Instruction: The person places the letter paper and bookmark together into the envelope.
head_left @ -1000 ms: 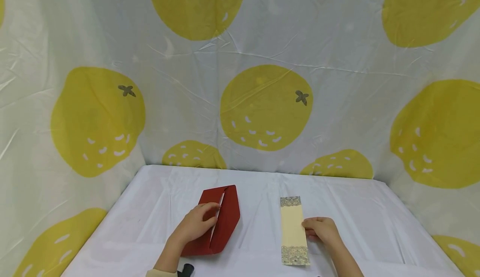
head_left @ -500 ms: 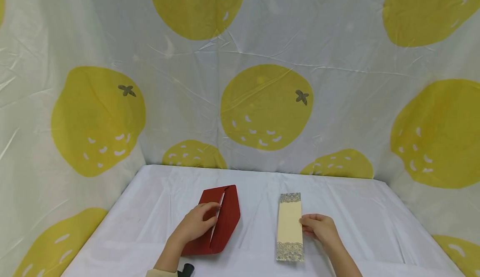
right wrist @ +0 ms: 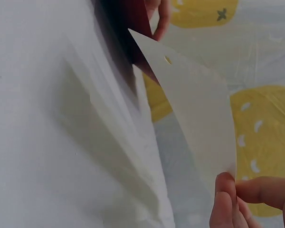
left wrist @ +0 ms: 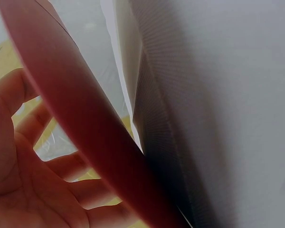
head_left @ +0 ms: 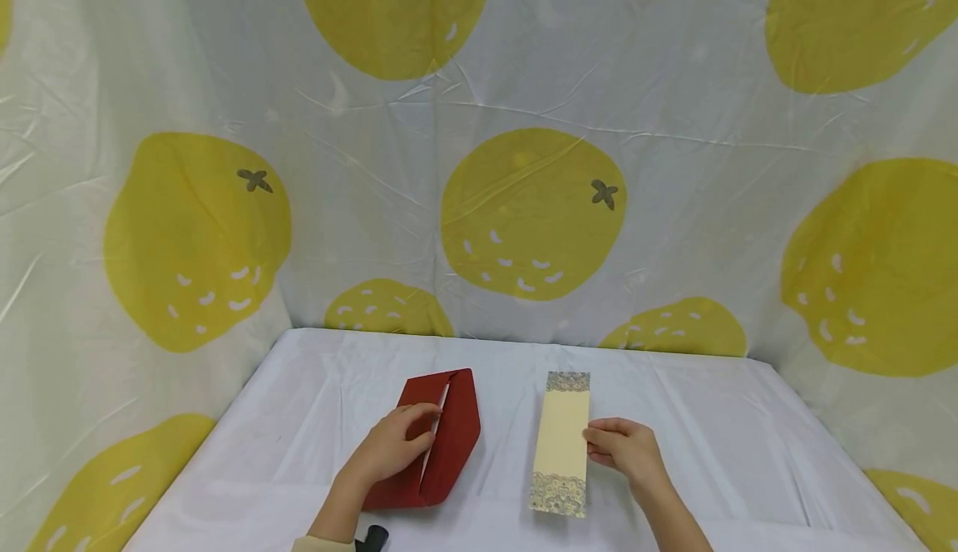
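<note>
A red envelope point(head_left: 453, 444) lies at the left of the table in the head view, a whitish strip showing along its slit. My left hand point(head_left: 392, 444) rests over it, fingers loosely bent near the slit. In the left wrist view the envelope's red edge point(left wrist: 80, 104) crosses in front of my spread fingertips. My right hand point(head_left: 624, 452) pinches the right edge of a long cream card point(head_left: 563, 431) with grey lace-like bands at both ends. From the right wrist view, the card's plain pale underside point(right wrist: 194, 104) shows, with a small slot near one corner, raised off the table.
A white cloth point(head_left: 674, 402) covers the table. Behind and beside it hangs a pale curtain point(head_left: 359, 228) printed with big yellow fruit. A small black object point(head_left: 372, 539) sits at the left wrist, by the beige sleeve point(head_left: 322, 544).
My right hand has moved left and slightly away from me with the cream card, which now leans more and is nearer the envelope. The left hand and envelope stay put.
</note>
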`<move>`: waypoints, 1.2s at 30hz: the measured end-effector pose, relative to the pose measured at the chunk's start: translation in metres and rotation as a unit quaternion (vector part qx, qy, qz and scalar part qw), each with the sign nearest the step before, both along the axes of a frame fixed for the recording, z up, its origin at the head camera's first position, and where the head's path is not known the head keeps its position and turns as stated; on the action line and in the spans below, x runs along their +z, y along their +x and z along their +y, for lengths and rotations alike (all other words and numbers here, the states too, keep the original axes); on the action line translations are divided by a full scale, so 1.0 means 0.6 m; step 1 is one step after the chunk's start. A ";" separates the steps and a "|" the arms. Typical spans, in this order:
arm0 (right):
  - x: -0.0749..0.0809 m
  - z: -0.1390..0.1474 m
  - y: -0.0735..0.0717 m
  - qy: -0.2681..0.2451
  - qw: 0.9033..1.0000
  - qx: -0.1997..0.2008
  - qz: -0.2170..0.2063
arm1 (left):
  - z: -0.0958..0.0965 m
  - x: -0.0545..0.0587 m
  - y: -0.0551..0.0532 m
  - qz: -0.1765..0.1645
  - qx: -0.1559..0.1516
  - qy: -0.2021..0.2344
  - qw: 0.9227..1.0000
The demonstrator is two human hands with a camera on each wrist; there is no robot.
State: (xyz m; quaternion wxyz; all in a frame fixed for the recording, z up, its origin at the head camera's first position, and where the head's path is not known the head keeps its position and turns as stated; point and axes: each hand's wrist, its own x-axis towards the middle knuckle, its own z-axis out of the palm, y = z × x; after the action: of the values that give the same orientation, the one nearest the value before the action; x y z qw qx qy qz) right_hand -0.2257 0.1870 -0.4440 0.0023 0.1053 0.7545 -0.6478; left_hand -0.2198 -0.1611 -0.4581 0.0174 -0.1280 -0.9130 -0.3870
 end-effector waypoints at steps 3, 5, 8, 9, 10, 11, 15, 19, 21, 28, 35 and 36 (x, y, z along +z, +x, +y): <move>0.004 -0.009 0.001 -0.003 1.000 -0.004 0.010 | -0.001 0.000 -0.001 0.002 -0.002 0.002 1.000; 0.006 -0.014 0.001 -0.005 1.000 -0.001 0.018 | -0.001 -0.001 -0.001 0.002 -0.002 0.003 1.000; 0.007 -0.023 0.000 -0.009 1.000 -0.001 0.021 | -0.002 -0.001 -0.001 0.002 -0.002 0.002 1.000; 0.007 -0.026 -0.001 -0.011 1.000 0.000 0.022 | -0.002 -0.002 -0.001 0.002 -0.001 0.002 1.000; 0.008 -0.029 -0.001 -0.013 1.000 0.001 0.024 | -0.002 -0.002 -0.001 0.003 -0.001 0.001 1.000; 0.008 -0.032 -0.001 -0.015 1.000 0.001 0.024 | -0.002 -0.002 -0.002 0.003 -0.001 0.001 1.000; 0.010 -0.046 -0.003 -0.025 0.999 0.009 0.029 | -0.002 -0.003 -0.002 0.003 -0.002 0.000 1.000; 0.013 -0.061 -0.004 -0.031 0.999 0.017 0.036 | -0.003 -0.004 -0.002 0.004 -0.003 0.000 1.000; 0.014 -0.069 -0.005 -0.034 0.998 0.022 0.040 | -0.003 -0.004 -0.002 0.005 -0.004 0.001 1.000; 0.015 -0.096 -0.008 -0.047 0.997 0.039 0.047 | -0.002 -0.003 -0.001 0.007 -0.003 -0.002 1.000; 0.011 -0.116 -0.013 -0.056 0.996 0.054 0.048 | 0.000 -0.004 -0.002 0.009 -0.005 -0.005 1.000; 0.011 -0.119 -0.013 -0.057 0.996 0.057 0.049 | 0.000 -0.004 -0.002 0.010 -0.005 -0.006 1.000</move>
State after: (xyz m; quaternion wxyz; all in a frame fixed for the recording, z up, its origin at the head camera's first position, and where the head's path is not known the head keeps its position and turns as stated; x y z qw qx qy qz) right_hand -0.2336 0.1156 -0.4374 0.0081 0.0303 0.7203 -0.6929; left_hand -0.2209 -0.1613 -0.4604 0.0241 -0.1368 -0.9144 -0.3803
